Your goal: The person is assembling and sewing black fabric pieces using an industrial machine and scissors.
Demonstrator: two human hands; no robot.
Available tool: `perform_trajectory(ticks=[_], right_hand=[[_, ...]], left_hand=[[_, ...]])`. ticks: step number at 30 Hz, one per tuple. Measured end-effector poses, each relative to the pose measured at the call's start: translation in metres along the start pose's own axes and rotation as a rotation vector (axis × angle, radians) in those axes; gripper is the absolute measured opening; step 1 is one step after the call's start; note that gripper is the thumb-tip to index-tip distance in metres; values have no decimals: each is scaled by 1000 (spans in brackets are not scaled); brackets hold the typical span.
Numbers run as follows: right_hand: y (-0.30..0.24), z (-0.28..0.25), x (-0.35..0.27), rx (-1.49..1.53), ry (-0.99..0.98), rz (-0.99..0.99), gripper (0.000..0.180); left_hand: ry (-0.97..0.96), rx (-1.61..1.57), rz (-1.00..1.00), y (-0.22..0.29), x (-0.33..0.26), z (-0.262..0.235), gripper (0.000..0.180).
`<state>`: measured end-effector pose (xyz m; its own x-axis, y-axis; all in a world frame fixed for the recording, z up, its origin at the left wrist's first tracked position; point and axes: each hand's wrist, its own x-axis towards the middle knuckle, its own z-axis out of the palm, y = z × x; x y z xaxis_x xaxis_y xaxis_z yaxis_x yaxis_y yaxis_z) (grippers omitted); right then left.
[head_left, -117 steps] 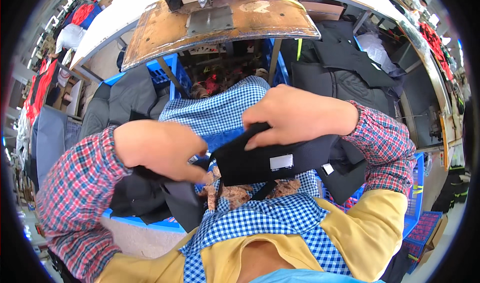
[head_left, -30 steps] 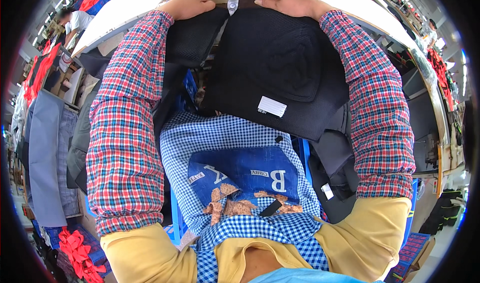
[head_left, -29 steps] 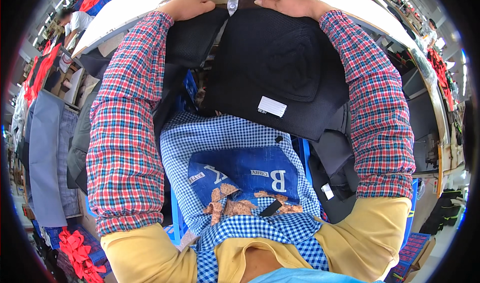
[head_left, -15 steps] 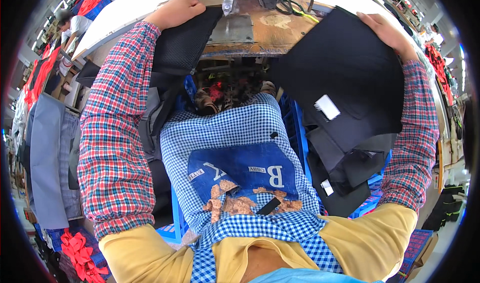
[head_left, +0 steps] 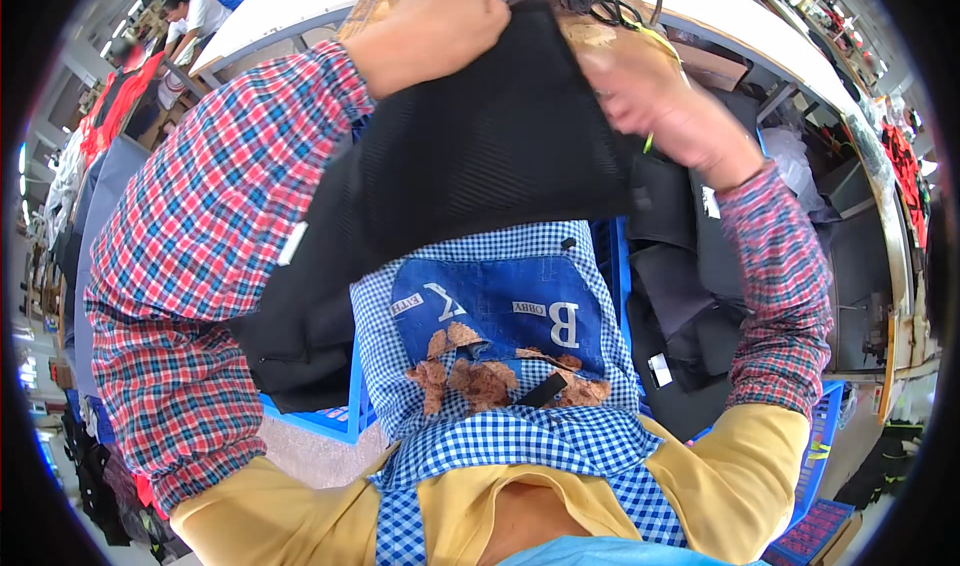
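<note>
My left hand [head_left: 440, 41] is closed on the top edge of a black textured fabric panel [head_left: 480, 146], which hangs above my lap. My right hand [head_left: 660, 101] is at the panel's upper right edge. Its fingers are bent but smeared by motion, so I cannot see whether they grip the cloth. More black fabric [head_left: 310, 306] with a small white label lies under my left forearm. To the right of my lap, black fabric pieces [head_left: 690, 316] lie in a pile, some with white labels.
At the top, a white-topped worktable [head_left: 300, 1] carries a machine partly hidden by my hands. Blue plastic crates [head_left: 350, 416] flank my lap. Brown scraps [head_left: 485, 381] lie on my checked apron [head_left: 385, 366]. Another person [head_left: 195, 21] works at the far left.
My left hand has moved right, bringing the textured panel across my lap. My right hand has moved inward to its edge. The large black piece it held is no longer raised at the right.
</note>
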<state>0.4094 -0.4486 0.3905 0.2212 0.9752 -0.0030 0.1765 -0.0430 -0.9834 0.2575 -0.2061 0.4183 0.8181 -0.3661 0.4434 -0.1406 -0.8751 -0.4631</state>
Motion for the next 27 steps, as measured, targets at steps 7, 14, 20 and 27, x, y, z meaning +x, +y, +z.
perform_trajectory(ticks=[7, 14, 20, 27], right_hand=[[-54, -2, -44, -397, 231, -52, 27], [-46, -106, -142, -106, 551, 24, 38], [80, -91, -158, -1085, 306, 168, 29], [162, 39, -130, -800, -110, 430, 22]], left_hand=[[-632, -995, -450, 18, -31, -17, 57], [-675, -1022, -97, 41, -20, -6, 41], [-547, -1401, -73, 83, 0, -5, 34], [-404, -1423, -196, 124, 36, 49, 52]])
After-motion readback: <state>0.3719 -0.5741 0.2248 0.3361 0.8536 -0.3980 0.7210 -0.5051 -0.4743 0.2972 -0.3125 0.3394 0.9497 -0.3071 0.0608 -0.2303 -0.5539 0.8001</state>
